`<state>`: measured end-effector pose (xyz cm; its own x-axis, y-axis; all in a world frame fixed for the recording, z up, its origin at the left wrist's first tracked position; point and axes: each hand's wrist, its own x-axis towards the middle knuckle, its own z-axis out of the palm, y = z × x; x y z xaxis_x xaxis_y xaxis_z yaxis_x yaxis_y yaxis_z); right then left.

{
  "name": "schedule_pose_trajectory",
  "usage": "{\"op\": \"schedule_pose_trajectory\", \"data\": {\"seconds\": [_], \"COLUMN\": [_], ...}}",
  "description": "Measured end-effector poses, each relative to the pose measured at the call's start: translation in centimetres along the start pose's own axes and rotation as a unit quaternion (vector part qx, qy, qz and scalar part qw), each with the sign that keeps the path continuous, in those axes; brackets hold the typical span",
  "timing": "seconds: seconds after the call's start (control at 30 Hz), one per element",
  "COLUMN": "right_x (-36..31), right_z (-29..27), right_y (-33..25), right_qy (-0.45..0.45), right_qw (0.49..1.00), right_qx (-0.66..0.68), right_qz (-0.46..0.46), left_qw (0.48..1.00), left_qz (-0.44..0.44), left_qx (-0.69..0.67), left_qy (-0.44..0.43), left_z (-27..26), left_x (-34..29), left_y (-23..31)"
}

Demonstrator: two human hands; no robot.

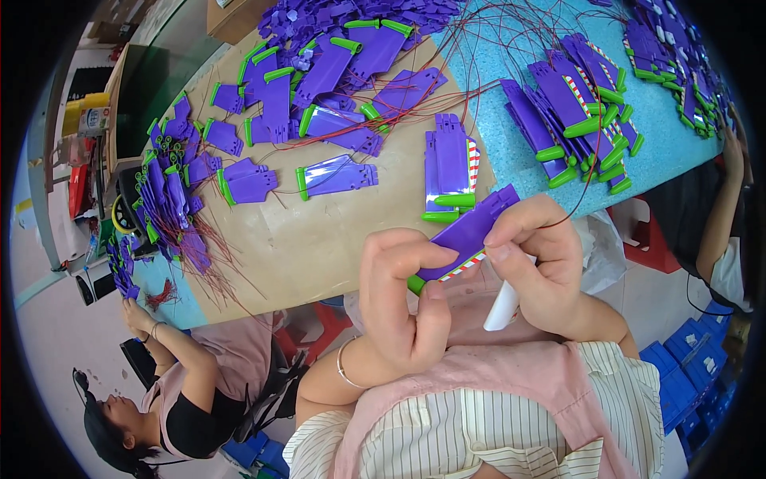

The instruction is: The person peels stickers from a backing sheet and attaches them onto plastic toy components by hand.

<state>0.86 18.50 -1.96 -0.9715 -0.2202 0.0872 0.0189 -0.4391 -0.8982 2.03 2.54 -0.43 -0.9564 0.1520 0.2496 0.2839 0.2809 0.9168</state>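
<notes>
Your desk, blue and partly covered by a brown paper sheet, spread out before you. A heap of small purple plastic pieces sat at its far side. Left of centre, many green-tubed plain panels showed no stripe, so a good share of the work seemed left. The stack to your right had several panels with red-and-white edging, apparently done, as did one of the pair just beyond your hands. The purple panel in work was between your hands, above the desk's near edge: your left hand gripped it near its green end, and your right hand pinched its striped edge. Its striped tape ran along that edge, looking nearly applied. A white strip hung below your right hand.
</notes>
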Motion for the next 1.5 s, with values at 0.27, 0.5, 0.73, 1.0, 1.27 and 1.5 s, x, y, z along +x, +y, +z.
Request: {"op": "schedule_pose_trajectory", "data": {"seconds": [0.27, 0.5, 0.73, 1.0, 1.27, 1.5], "right_x": [0.3, 1.2, 1.3, 1.3, 2.1, 2.6], "right_z": [-1.0, -2.3, -1.0, -0.6, 0.9, 0.9], "right_y": [-0.7, -1.1, -1.6, -0.1, -0.6, 0.3], "right_qy": [-0.020, 0.090, 0.118, -0.053, -0.014, -0.081], "right_qw": [0.984, 0.991, 0.979, 0.980, 0.983, 0.982], "right_qx": [-0.175, 0.042, -0.122, -0.126, -0.065, -0.170], "right_qz": [-0.033, 0.092, 0.115, 0.142, 0.173, 0.012], "left_qw": [0.998, 0.980, 0.978, 0.996, 0.985, 0.989], "left_qz": [-0.034, 0.101, 0.122, 0.003, 0.085, 0.100], "left_qx": [-0.043, 0.170, 0.138, 0.084, 0.144, 0.107], "left_qy": [0.008, -0.033, -0.102, 0.016, -0.035, -0.033], "left_z": [1.3, 1.0, 1.5, -1.2, -2.2, -3.3], "left_x": [-0.2, 1.5, 1.8, 1.2, 0.9, 1.7], "left_y": [-1.1, -2.3, -1.4, -1.2, -1.3, -1.3]}}
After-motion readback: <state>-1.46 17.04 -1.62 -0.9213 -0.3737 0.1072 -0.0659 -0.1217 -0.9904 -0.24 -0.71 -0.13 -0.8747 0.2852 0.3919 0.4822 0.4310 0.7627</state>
